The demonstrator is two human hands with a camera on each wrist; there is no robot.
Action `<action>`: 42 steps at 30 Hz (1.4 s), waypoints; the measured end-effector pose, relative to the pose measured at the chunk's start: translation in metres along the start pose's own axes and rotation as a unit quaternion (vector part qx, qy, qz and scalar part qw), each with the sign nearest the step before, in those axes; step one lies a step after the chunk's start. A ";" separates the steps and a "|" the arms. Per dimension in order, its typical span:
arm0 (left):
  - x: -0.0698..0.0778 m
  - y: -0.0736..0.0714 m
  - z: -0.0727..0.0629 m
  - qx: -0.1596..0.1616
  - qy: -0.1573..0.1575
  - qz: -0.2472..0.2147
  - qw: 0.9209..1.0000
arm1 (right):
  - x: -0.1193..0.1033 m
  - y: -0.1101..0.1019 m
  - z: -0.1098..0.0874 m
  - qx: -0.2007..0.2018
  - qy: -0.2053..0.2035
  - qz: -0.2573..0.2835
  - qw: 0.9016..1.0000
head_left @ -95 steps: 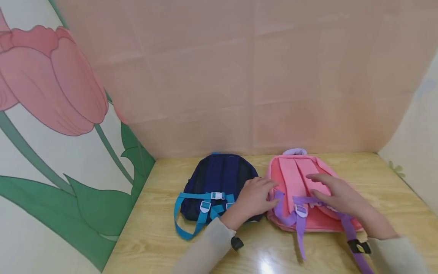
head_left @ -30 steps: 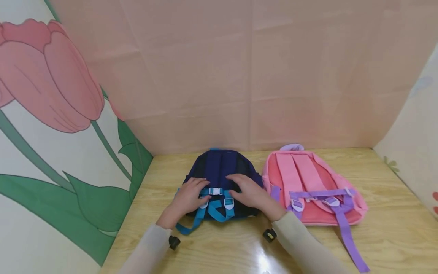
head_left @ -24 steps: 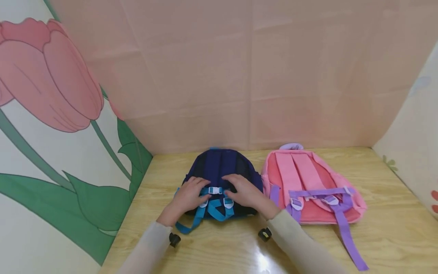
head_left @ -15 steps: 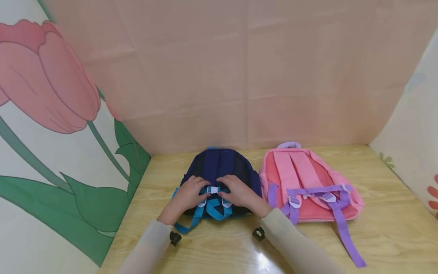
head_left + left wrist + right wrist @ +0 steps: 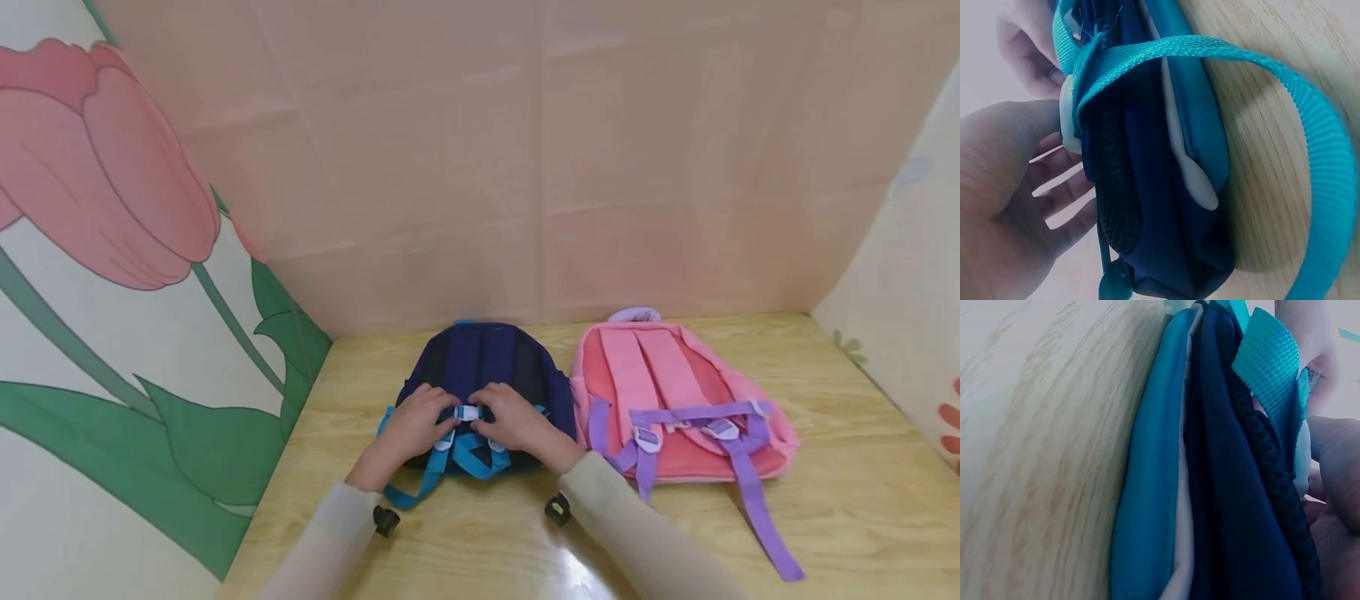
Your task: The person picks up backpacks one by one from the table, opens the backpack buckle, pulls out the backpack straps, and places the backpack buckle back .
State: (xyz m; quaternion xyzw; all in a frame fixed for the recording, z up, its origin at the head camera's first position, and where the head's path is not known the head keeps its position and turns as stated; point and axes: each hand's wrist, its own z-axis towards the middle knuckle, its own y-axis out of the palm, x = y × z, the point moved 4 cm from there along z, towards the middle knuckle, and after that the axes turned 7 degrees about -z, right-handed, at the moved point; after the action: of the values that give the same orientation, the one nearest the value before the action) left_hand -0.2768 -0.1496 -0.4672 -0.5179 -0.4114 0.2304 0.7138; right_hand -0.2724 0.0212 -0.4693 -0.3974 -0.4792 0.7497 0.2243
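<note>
A navy backpack (image 5: 480,358) lies on the wooden table with its shoulder-strap side up. Across it runs a turquoise strap with a white buckle (image 5: 468,412). My left hand (image 5: 411,425) pinches the buckle's left end between thumb and fingers, and my right hand (image 5: 517,421) does the same at its right end. Seen from the left wrist, the left thumb (image 5: 1041,119) lies against a white strap adjuster (image 5: 1069,115), and a turquoise webbing loop (image 5: 1329,162) arches over the table. In the right wrist view the right hand (image 5: 1341,481) shows only in part, beside the turquoise webbing (image 5: 1266,362).
Right of the navy backpack, nearly against it, lies a pink backpack (image 5: 645,367) with purple straps (image 5: 757,508) trailing toward the table's front. A brown-pink cloth (image 5: 540,167) hangs behind the table (image 5: 465,550). A wall with a tulip picture (image 5: 135,167) stands at the left.
Both hands have come from the pink backpack to the navy one. Over the last second the right hand has moved left, closing in on the white buckle, and both hands now pinch its ends.
</note>
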 end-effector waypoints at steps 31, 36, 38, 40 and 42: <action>-0.008 0.005 -0.004 0.022 -0.013 -0.066 0.998 | 0.006 0.008 0.004 0.063 -0.012 -0.004 0.998; -0.009 0.004 -0.005 0.025 0.002 -0.057 0.998 | 0.005 0.007 0.005 0.076 -0.028 0.000 0.997; -0.009 0.003 -0.005 0.025 0.005 -0.055 0.998 | 0.005 0.006 0.005 0.080 -0.032 -0.001 0.996; -0.008 0.003 -0.005 0.025 0.010 -0.055 0.998 | 0.006 0.006 0.005 0.083 -0.035 0.000 0.996; -0.008 0.002 -0.005 0.027 0.014 -0.053 0.998 | 0.006 0.006 0.006 0.084 -0.035 0.003 0.996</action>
State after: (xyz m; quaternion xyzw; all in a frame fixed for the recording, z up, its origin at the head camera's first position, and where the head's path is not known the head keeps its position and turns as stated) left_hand -0.2774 -0.1574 -0.4726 -0.4792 -0.4213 0.1961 0.7446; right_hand -0.2806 0.0197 -0.4760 -0.3522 -0.4209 0.8013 0.2381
